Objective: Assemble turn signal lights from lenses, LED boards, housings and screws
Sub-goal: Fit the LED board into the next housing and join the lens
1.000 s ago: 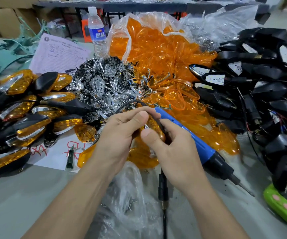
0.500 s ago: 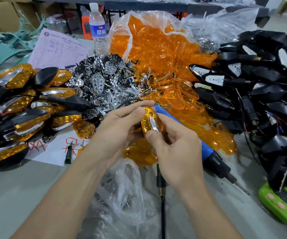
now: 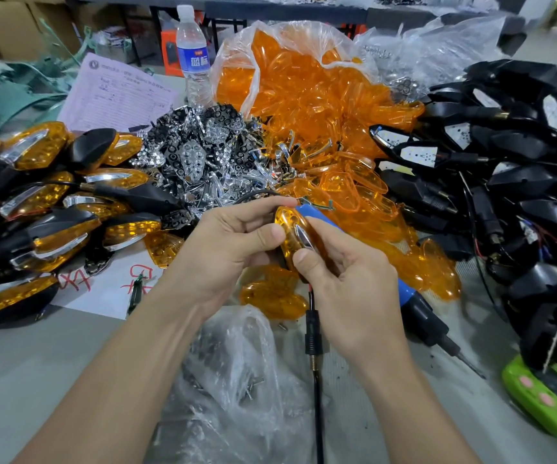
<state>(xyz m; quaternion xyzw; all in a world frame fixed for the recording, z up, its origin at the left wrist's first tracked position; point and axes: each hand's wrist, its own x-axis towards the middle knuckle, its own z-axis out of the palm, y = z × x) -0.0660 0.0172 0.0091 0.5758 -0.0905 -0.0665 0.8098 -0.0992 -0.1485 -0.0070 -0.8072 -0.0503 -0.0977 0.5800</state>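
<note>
While my left hand [image 3: 233, 249] and right hand [image 3: 347, 279] pinch the turn signal light [image 3: 292, 229] above the worktop [image 3: 36, 363], fingers [image 3: 263, 234] curled round it, I judge uneven thumb pressure could seat its lens crooked.

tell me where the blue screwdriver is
Head view, right of centre: the blue screwdriver lies slantwise beneath the right hand, beside the orange lenses.

One left hand [image 3: 233, 249], one right hand [image 3: 354, 286], one bottle [image 3: 191, 58] and one screwdriver [image 3: 407, 296] are showing — lenses [image 3: 303, 95], reflectors [image 3: 196, 152], housings [image 3: 521, 162], lights [image 3: 36, 145] are lying heaped beyond counting.
</note>
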